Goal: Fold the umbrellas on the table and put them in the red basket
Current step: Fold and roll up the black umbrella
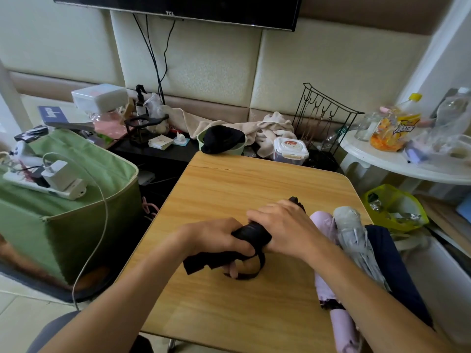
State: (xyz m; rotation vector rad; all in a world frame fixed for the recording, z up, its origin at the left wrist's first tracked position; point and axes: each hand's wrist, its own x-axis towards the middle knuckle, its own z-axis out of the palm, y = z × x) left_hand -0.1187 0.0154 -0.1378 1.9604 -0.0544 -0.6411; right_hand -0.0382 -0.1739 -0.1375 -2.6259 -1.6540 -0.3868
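Note:
A black folding umbrella [252, 234] lies across the middle of the wooden table [229, 189]. My left hand [216, 236] grips its near end, where a black strap and loose cloth hang down. My right hand [283, 225] is curled over its middle, and the far tip pokes out beyond my knuckles. At the table's right edge lie a lilac umbrella [325, 271], a grey-white one [353, 233] and a dark navy one [392, 266], side by side. No red basket is in view.
A green fabric box [76, 200] with a power strip and charger stands left of the table. Behind the table are a green bowl with a black cloth [221, 141], a lidded tub [290, 147] and a wire rack [323, 115]. A white round table [407, 161] and yellow bag [395, 207] stand right.

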